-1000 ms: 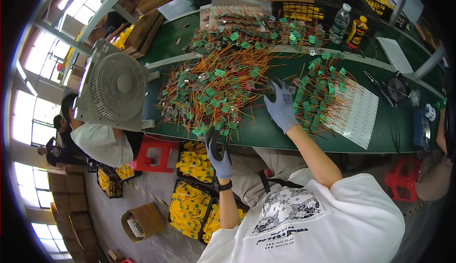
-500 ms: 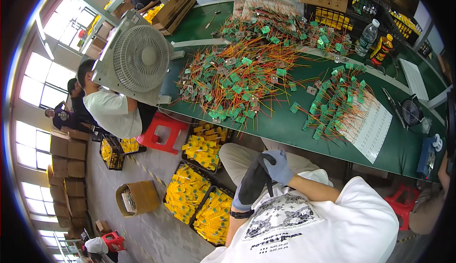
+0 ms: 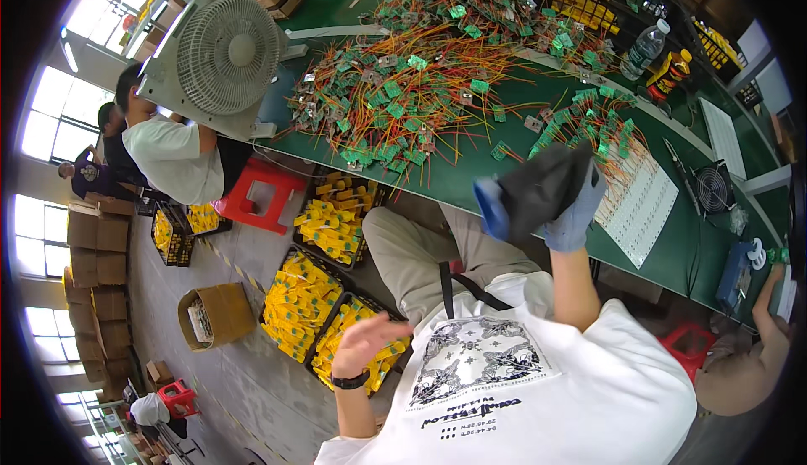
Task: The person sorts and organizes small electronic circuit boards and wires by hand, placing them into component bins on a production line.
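My right hand (image 3: 578,217), in a grey-blue work glove, is raised at the front edge of the green table (image 3: 458,200). It is closed on a loose black and blue work glove (image 3: 538,189), whose cuff faces left. My left hand (image 3: 370,343) is bare, with a black watch (image 3: 350,379) on its wrist. It is held out to the left of my chest, fingers stretched and holding nothing, above crates of yellow parts (image 3: 304,304).
Green circuit boards with red and orange wires (image 3: 403,112) are heaped on the table. A white perforated board (image 3: 640,213) lies at right, near a bottle (image 3: 646,49). A large fan (image 3: 229,53) stands at left. A co-worker (image 3: 172,150) sits beyond it.
The glove has come off my left hand and is now in my right. My hands have parted: the right moved up and right, the left down and left. The whole view has shifted slightly.
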Tool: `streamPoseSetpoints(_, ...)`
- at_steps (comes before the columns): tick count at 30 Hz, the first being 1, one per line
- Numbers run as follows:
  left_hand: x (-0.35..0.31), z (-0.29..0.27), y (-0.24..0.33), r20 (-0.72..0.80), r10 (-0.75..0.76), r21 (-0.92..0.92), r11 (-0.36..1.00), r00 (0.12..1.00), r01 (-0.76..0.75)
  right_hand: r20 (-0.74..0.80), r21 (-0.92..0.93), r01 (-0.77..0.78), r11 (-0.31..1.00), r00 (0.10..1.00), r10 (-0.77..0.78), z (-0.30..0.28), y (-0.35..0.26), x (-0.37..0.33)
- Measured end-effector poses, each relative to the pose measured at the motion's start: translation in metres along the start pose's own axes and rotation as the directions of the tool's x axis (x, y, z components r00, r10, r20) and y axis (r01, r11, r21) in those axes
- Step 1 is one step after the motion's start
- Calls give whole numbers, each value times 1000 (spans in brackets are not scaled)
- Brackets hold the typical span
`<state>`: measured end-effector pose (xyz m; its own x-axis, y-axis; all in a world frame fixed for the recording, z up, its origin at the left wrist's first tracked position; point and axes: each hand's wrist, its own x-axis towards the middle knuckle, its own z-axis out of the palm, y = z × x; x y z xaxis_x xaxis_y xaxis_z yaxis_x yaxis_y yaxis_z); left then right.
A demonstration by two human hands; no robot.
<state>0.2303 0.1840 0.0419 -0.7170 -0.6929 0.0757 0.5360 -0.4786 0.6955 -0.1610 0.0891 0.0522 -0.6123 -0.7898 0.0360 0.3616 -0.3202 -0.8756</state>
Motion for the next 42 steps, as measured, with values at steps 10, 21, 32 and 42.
streamPoseSetpoints(10, 78, -20, -105, -634, 279, 435, 900, 721, 34, 408, -598, -334, 729, 656, 635, 66, 59, -97)
streamPoseSetpoints(21, 68, -68, -117, -887, 94, -55, 951, 452, -306, 721, 92, -948, 305, 275, 636, 40, 164, -146)
streamPoseSetpoints(32, 69, -86, -131, -982, 0, -47, 969, 189, -243, 820, 219, -908, 357, 369, 437, 8, 279, -196)
streamPoseSetpoints(42, 90, -88, -127, -945, 254, 204, 950, 206, -236, 671, -181, -691, 700, 433, 602, 33, 151, -196)
